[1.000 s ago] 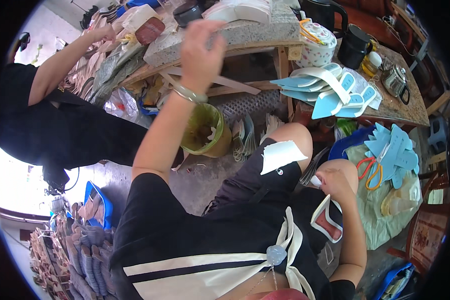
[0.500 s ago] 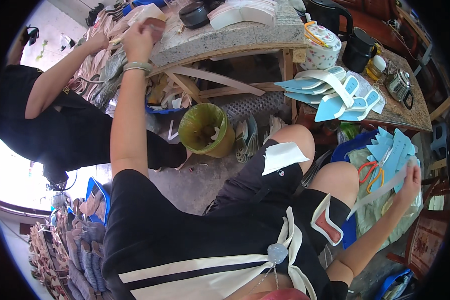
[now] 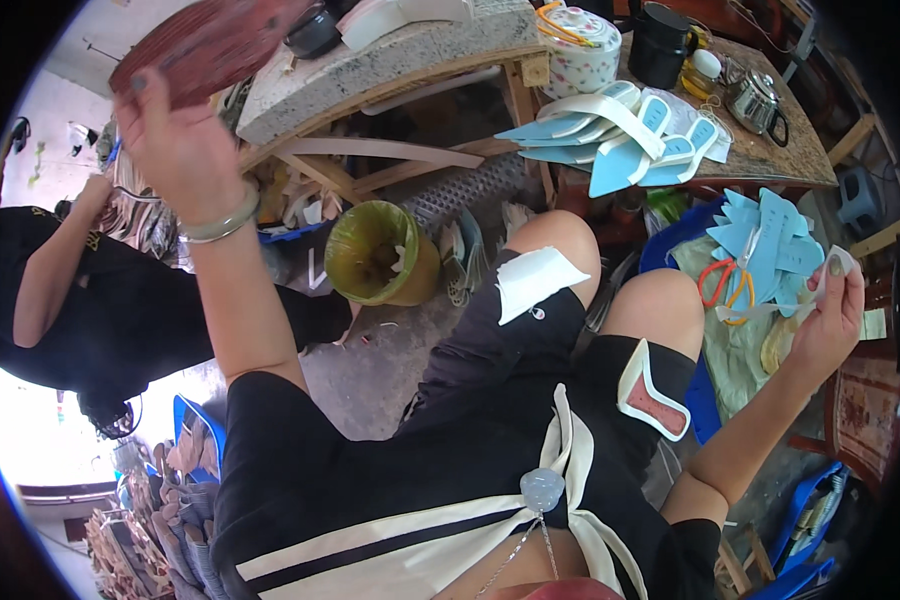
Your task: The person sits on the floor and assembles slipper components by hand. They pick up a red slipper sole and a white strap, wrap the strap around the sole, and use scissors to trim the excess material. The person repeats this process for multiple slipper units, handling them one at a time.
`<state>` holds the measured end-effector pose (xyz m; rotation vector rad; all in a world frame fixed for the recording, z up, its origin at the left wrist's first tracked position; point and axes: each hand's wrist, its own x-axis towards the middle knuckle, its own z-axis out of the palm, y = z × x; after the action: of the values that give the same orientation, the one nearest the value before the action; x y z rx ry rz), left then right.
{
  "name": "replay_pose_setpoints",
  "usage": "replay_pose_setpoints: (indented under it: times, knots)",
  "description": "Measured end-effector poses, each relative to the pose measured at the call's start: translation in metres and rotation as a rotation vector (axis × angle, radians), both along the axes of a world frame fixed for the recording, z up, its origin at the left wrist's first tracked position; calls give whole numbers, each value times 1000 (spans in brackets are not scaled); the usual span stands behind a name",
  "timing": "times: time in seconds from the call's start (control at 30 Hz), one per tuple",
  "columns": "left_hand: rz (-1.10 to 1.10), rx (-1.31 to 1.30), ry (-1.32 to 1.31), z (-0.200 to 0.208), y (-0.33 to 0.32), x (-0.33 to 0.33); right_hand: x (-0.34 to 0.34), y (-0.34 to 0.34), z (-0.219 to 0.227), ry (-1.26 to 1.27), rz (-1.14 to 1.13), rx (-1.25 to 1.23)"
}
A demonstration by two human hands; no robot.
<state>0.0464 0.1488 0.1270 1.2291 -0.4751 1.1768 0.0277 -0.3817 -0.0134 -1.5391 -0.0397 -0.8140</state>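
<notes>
My left hand is raised at the upper left, its fingers on a flat, dark red oval piece. The piece is smeared by motion, and its kind is unclear. At the right, my right hand pinches a thin whitish strip, which hangs toward orange-handled scissors. The scissors lie on pale blue pointed cut-outs. On my thighs rest a white sheet and a white-edged cut-out with a reddish middle.
A stone-topped bench and a yellow-green bin stand ahead. Blue and white cut-outs lie on the side table, near a flowered pot and a steel teapot. Another person works at the left.
My left hand has come back from the bench toward my head with the dark red piece. My right hand has lifted a little, and the strip now curls up over its fingers.
</notes>
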Motion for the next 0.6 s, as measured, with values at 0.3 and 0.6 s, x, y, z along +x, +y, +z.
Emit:
replay_pose_setpoints:
  times: [0.3, 0.6]
  knots:
    - [-890, -415, 431, -41, -151, 24, -22, 34, 46, 51, 423, 9]
    - [-1639, -5, 128, -92, -204, 113, -26, 3, 29, 276, 1004, 391]
